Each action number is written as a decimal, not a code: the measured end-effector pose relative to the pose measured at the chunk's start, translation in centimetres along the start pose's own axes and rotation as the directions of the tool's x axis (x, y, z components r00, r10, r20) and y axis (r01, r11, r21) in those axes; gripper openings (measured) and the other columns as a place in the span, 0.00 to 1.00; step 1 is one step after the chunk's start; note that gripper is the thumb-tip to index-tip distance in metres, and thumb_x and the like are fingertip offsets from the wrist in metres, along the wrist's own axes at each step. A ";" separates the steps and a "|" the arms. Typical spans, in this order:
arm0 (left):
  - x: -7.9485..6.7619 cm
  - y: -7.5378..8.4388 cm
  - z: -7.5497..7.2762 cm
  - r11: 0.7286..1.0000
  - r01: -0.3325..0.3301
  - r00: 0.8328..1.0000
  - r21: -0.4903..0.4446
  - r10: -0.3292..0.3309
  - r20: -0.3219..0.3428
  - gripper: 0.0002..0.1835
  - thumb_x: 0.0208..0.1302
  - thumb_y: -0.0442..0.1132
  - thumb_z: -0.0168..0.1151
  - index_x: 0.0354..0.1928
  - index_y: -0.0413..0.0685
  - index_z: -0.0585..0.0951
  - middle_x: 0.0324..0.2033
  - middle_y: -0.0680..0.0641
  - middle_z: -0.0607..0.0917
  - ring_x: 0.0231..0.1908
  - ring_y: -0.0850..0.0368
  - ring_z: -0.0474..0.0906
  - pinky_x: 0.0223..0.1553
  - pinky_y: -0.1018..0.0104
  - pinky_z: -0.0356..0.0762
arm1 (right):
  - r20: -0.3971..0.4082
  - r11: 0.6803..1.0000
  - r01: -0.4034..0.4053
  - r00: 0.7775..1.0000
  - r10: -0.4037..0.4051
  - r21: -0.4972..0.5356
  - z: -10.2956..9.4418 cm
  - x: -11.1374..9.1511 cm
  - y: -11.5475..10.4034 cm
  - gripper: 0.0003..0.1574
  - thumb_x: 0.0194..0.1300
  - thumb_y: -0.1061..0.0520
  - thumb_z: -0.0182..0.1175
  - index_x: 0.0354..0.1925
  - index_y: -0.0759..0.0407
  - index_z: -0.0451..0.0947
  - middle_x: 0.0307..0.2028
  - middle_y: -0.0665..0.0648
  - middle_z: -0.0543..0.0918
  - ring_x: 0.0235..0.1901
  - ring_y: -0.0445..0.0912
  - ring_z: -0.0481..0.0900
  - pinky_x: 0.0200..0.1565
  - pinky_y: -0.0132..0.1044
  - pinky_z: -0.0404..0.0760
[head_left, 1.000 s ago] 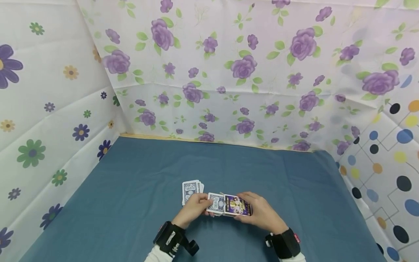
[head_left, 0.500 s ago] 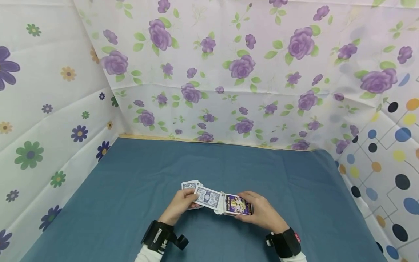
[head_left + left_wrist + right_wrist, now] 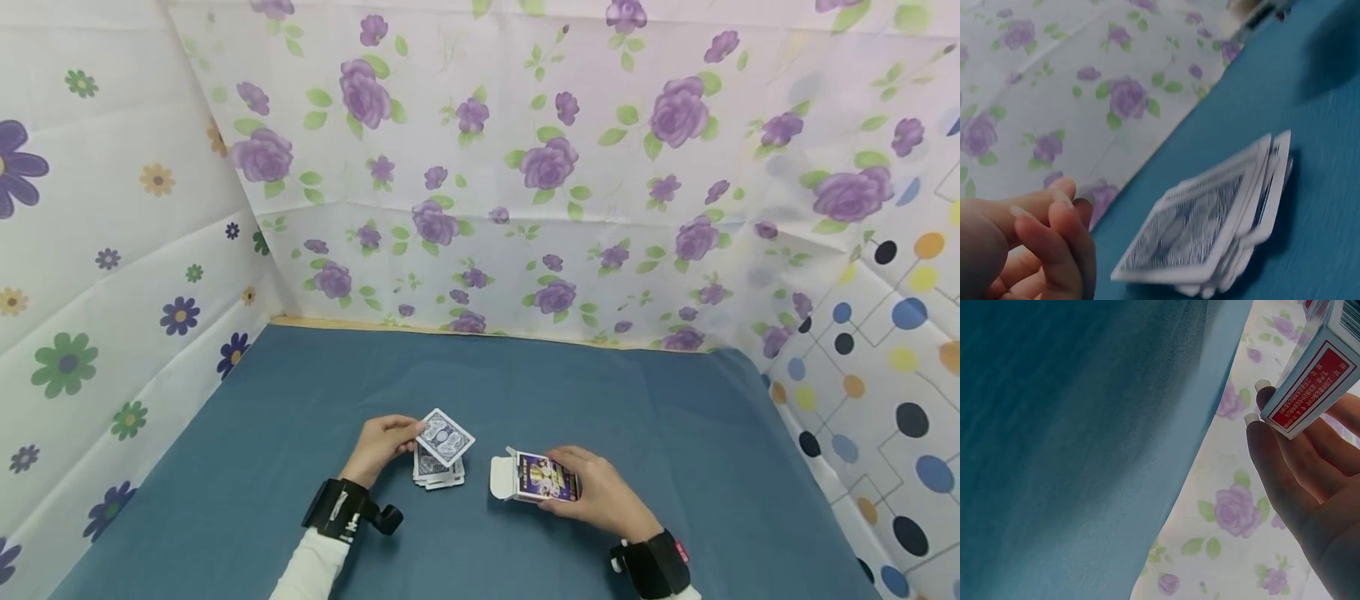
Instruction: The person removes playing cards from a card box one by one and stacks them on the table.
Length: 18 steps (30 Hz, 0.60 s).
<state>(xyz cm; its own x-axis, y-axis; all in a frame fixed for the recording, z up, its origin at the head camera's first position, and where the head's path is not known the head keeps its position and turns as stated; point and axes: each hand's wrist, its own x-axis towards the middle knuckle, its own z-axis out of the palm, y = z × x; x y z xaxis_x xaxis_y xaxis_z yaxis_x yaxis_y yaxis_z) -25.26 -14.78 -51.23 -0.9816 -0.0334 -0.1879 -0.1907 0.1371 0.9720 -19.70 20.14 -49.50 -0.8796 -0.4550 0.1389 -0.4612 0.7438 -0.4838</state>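
My left hand [image 3: 384,446] pinches a playing card [image 3: 447,437] by its corner, its blue patterned back facing up. Below that card lies a loose pile of playing cards [image 3: 438,480], also seen as a card pile [image 3: 1191,225] in the left wrist view. There, the fingertips of my left hand [image 3: 1041,244] meet beside the pile, and the held card is hard to make out. My right hand [image 3: 600,492] grips a purple card box [image 3: 546,477] whose white flap [image 3: 503,478] hangs open to the left. The right wrist view shows the box's white side with a red panel [image 3: 1314,386].
A blue cloth [image 3: 300,400] covers the table. Flowered sheets [image 3: 480,250] stand along its back and left edges, and a dotted sheet [image 3: 900,417] borders the right. Black straps with small cameras [image 3: 341,510] sit on both wrists.
My left hand has drawn the card out leftward from the box and brought it over the pile, turning it. The right hand has kept the box in about the same place.
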 end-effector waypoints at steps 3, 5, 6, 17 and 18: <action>0.5 -1.0 -0.3 1.000 0.018 0.999 0.013 -0.018 -0.027 0.16 0.60 0.40 0.68 0.43 0.34 0.83 0.25 0.51 0.82 0.24 0.62 0.76 0.28 0.71 0.75 | 0.015 1.000 -0.005 1.000 0.005 0.013 0.2 -0.3 0.0 0.44 0.53 0.32 0.68 0.61 0.54 0.75 0.55 0.53 0.79 0.52 0.48 0.79 0.47 0.44 0.78; 0.7 -1.5 -0.3 1.000 0.021 0.999 0.015 -0.021 -0.035 0.15 0.60 0.39 0.69 0.43 0.34 0.83 0.25 0.50 0.82 0.24 0.62 0.76 0.27 0.72 0.74 | 0.025 1.000 -0.012 1.000 0.011 0.020 0.3 -0.3 0.1 0.44 0.53 0.32 0.68 0.61 0.54 0.75 0.56 0.53 0.79 0.52 0.48 0.79 0.48 0.45 0.78; 0.8 -1.7 -0.4 1.000 0.018 0.999 0.016 -0.018 -0.039 0.15 0.60 0.39 0.69 0.43 0.34 0.83 0.26 0.50 0.82 0.24 0.62 0.76 0.27 0.72 0.74 | 0.027 1.000 -0.014 1.000 0.013 0.021 0.3 -0.4 0.1 0.44 0.53 0.32 0.67 0.61 0.54 0.75 0.56 0.53 0.79 0.52 0.48 0.79 0.48 0.45 0.78; 2.0 -1.9 0.0 0.998 -0.057 0.992 0.034 0.061 -0.111 0.11 0.57 0.35 0.70 0.39 0.34 0.85 0.24 0.51 0.84 0.21 0.62 0.75 0.25 0.71 0.74 | 0.016 1.000 -0.010 1.000 0.009 0.029 0.3 -0.2 0.4 0.45 0.53 0.30 0.66 0.61 0.53 0.75 0.55 0.53 0.80 0.53 0.48 0.79 0.49 0.45 0.78; 2.0 -1.9 0.1 0.997 -0.062 0.991 0.045 0.066 -0.115 0.11 0.57 0.35 0.70 0.38 0.34 0.86 0.23 0.51 0.84 0.20 0.62 0.75 0.25 0.71 0.73 | 0.019 0.999 -0.012 1.000 0.011 0.030 0.4 -0.2 0.4 0.45 0.53 0.29 0.66 0.61 0.53 0.75 0.55 0.53 0.80 0.54 0.48 0.79 0.50 0.46 0.78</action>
<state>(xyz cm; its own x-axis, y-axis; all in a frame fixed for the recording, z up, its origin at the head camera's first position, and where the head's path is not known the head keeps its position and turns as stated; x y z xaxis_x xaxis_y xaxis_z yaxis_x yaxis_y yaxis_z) -26.87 -15.06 -53.47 -0.9849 -0.1376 -0.1055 -0.1300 0.1838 0.9743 -19.66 20.40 -50.06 -0.8823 -0.4559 0.1173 -0.4473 0.7341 -0.5110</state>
